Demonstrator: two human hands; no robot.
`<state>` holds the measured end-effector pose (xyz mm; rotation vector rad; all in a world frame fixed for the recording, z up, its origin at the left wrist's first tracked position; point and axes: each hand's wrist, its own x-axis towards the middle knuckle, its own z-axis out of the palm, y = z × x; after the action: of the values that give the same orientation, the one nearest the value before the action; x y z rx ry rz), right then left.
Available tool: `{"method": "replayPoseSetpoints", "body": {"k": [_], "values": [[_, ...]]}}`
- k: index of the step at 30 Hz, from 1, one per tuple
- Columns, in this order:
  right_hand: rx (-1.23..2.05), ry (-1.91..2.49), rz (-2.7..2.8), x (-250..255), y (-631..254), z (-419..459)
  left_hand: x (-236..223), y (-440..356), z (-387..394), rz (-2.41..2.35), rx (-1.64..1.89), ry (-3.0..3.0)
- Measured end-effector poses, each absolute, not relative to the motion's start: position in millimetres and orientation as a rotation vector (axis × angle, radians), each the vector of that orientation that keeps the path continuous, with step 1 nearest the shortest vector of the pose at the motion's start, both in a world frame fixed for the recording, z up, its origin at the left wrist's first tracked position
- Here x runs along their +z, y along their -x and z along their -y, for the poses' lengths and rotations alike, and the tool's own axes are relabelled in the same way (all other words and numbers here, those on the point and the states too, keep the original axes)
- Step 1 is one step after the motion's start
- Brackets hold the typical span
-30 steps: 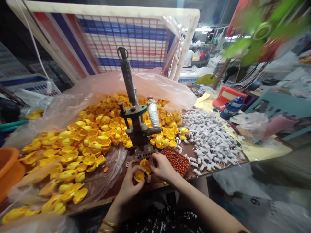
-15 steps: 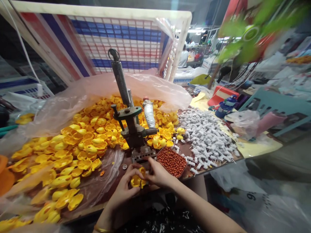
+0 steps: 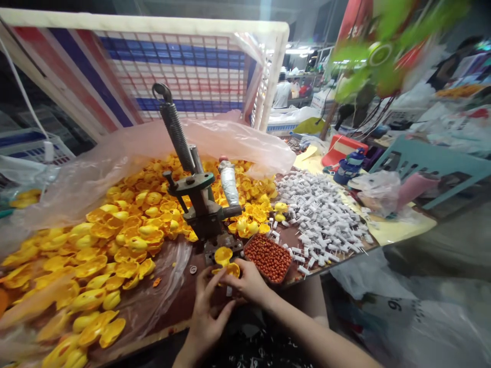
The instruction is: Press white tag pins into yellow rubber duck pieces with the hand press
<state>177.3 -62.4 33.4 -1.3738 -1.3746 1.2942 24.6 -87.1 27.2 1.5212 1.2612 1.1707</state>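
Note:
A yellow plastic shell (image 3: 223,255), its hollow halves spread apart, is at the front of a dark metal hand press (image 3: 203,220). My right hand (image 3: 251,283) pinches its near half at the edge. My left hand (image 3: 209,309) is just to the left, thumb and fingers apart, fingertips close to the shell; whether they touch it I cannot tell. Below the fingers, a small white block (image 3: 229,291) shows partly. A clear tray of reddish-brown beads (image 3: 268,258) stands right beside my right hand.
Many yellow shells (image 3: 126,225) lie heaped left and behind the press on a plastic sheet (image 3: 111,153). White blocks with metal pins (image 3: 322,214) are piled at right. A striped-backed white crate (image 3: 184,66) rises behind. A green fan (image 3: 379,53) spins blurred at upper right, near a blue bottle (image 3: 349,166).
The shell has moved forward, from between both hands to the press's front, with its halves spread. My left thumb and fingers have come off it. The view has swung slightly right.

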Motion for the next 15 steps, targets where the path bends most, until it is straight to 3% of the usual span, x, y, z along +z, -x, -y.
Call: {"method": "replayPoseSetpoints", "body": {"k": [4, 9, 15], "values": [[1.17, 1.43, 1.893, 61, -209, 59, 24, -23, 83, -1.282, 1.129, -1.542], [0.569, 2.16, 2.258, 77, -265, 48, 19, -3, 69, -1.428, 1.288, -1.206], [0.548, 2.21, 2.29, 53, -276, 37, 21, -6, 69, -1.388, 1.281, -0.938]]}}
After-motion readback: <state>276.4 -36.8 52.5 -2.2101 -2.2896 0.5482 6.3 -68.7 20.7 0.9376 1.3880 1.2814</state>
